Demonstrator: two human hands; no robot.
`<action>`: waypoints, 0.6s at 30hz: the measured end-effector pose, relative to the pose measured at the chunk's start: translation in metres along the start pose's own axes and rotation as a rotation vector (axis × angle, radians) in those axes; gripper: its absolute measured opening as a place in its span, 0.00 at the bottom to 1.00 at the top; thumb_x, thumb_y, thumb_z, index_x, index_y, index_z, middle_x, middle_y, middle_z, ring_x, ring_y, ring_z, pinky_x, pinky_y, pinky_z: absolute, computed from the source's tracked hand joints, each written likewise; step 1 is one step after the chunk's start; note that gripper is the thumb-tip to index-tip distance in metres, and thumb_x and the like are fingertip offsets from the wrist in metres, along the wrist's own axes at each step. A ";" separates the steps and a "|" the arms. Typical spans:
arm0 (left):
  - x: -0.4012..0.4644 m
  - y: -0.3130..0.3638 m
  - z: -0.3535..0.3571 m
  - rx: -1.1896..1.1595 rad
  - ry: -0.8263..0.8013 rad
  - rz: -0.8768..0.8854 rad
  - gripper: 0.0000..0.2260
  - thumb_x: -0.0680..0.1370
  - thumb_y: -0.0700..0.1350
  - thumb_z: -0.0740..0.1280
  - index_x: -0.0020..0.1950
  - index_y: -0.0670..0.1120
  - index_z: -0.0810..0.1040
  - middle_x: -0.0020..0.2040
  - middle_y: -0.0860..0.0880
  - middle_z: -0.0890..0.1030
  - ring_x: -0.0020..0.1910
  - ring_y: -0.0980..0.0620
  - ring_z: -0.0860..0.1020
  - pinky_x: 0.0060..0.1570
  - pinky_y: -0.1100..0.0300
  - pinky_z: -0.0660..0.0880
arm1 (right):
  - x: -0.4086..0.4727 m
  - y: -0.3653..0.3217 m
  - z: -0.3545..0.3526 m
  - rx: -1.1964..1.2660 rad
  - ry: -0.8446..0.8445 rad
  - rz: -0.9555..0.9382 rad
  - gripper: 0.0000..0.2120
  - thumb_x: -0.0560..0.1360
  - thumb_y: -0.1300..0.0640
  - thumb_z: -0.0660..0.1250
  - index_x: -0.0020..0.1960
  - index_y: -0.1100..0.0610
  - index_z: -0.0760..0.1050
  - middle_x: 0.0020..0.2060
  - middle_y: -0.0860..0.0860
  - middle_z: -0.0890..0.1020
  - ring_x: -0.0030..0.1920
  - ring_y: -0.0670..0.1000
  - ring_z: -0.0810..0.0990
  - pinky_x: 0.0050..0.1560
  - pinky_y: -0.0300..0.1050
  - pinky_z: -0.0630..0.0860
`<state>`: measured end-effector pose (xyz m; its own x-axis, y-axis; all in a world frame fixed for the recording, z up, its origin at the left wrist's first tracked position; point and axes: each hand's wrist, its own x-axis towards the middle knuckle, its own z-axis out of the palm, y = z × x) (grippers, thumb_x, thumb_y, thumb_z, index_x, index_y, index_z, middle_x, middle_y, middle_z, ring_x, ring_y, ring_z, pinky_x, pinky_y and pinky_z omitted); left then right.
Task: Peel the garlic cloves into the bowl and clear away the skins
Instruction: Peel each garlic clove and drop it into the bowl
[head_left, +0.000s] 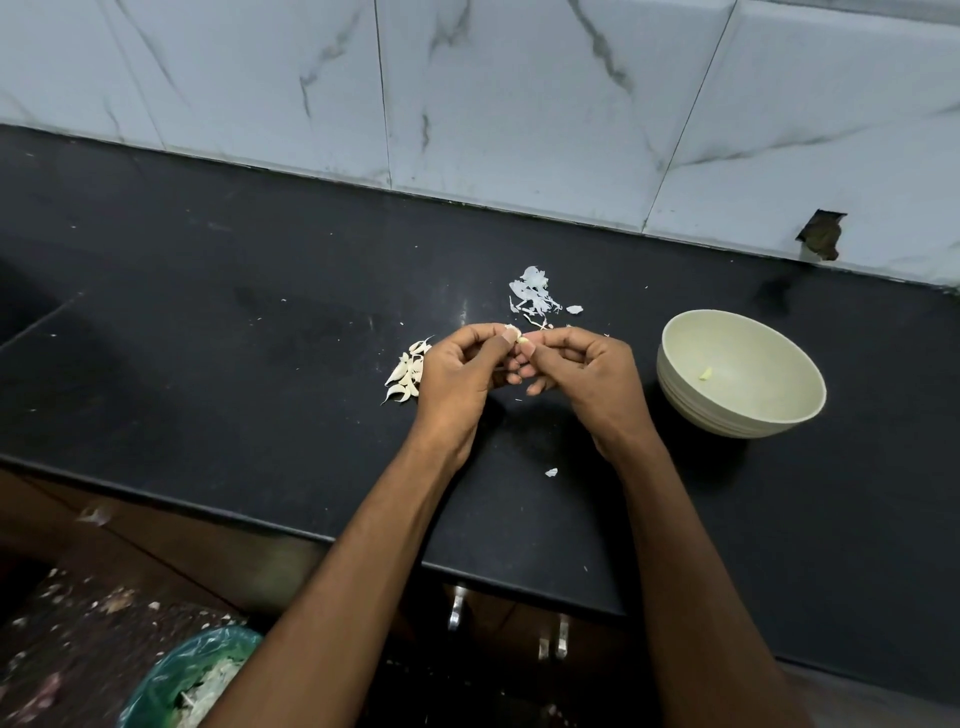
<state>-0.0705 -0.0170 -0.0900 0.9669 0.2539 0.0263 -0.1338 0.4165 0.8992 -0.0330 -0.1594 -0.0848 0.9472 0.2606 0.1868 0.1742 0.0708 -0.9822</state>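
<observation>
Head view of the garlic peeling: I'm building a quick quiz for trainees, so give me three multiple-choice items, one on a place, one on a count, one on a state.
1. Where does the pile of unpeeled cloves lie?
A. inside the bowl
B. on the counter beside the left hand
C. in the green-lined bin

2. How many peeled pieces show in the bowl?
A. one
B. four
C. none

3. What are the hands doing?
A. resting flat on the counter
B. lifting the bowl
C. both pinching one clove

Key: 1 B, the pile sits on the black counter against the left hand. 2 A, a single pale piece lies inside. 3 C, the left hand and right hand meet on the clove.
</observation>
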 end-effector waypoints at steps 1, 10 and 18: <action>0.000 0.000 0.000 -0.012 -0.004 -0.009 0.06 0.81 0.37 0.69 0.54 0.35 0.81 0.43 0.40 0.83 0.40 0.50 0.81 0.42 0.59 0.79 | 0.000 -0.001 0.000 0.018 0.006 0.006 0.05 0.79 0.65 0.72 0.54 0.65 0.84 0.41 0.59 0.87 0.40 0.51 0.84 0.40 0.43 0.82; -0.001 0.003 -0.001 -0.130 -0.024 -0.014 0.03 0.81 0.32 0.66 0.52 0.33 0.79 0.45 0.37 0.84 0.45 0.45 0.84 0.50 0.56 0.83 | -0.001 -0.004 -0.002 0.080 0.042 0.051 0.03 0.79 0.64 0.72 0.50 0.60 0.84 0.38 0.53 0.86 0.38 0.46 0.80 0.39 0.40 0.81; -0.001 0.005 -0.002 -0.161 0.024 -0.039 0.03 0.81 0.31 0.66 0.50 0.34 0.79 0.42 0.39 0.86 0.43 0.46 0.86 0.48 0.58 0.83 | 0.000 0.000 -0.007 0.198 0.006 0.161 0.06 0.81 0.62 0.68 0.55 0.62 0.83 0.43 0.57 0.86 0.42 0.48 0.84 0.41 0.41 0.82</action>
<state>-0.0723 -0.0135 -0.0867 0.9667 0.2550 -0.0199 -0.1310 0.5606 0.8176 -0.0308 -0.1665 -0.0848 0.9603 0.2777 0.0272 -0.0350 0.2165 -0.9757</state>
